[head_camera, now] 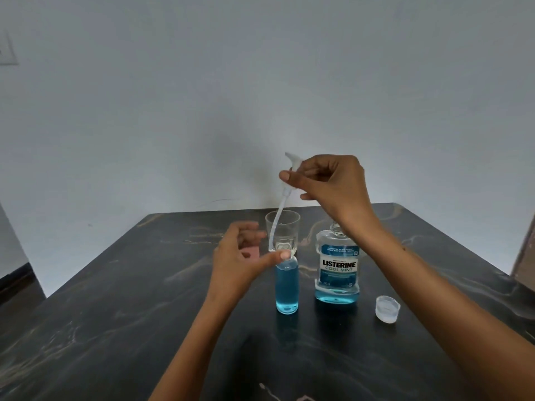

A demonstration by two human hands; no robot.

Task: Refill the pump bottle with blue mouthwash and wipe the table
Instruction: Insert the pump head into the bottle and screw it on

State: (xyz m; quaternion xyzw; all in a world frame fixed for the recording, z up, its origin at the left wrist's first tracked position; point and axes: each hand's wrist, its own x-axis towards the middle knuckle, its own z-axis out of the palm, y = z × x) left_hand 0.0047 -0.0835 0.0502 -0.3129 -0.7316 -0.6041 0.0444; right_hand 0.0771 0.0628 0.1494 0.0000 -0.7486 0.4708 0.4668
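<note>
Pump bottle (287,286): upright on the dark marbled table (115,314), near its middle, filled with blue mouthwash almost to the shoulder; neck uncapped.
Pump head (293,162): lifted above the bottle, its dip tube (277,224) curving down with the tip at the bottle mouth.
Right hand (330,180): fingers curled round the pump head, pinching it at the collar.
Left hand (246,256): thumb tip touching the bottle neck by the tube end, the other fingers loosely spread and holding nothing; blurred, so I cannot tell how firmly it steadies the bottle.
Mouthwash bottle (337,266): just right of the pump bottle, open, only a shallow blue layer left at the bottom.
Cap (387,309): lying on the table to the right, well apart from its bottle.
Glass (283,231): clear tumbler directly behind the pump bottle.
Pink object (254,251): partly hidden behind the left hand; cannot tell what it is.
Step, as I judge it: guiding the tube in to refit the pump.
Risk: the bent tube could miss or spring off the narrow neck and flick drops; the slim, full bottle, lightly braced, could tip; pushing the tube in fast may overflow it.
</note>
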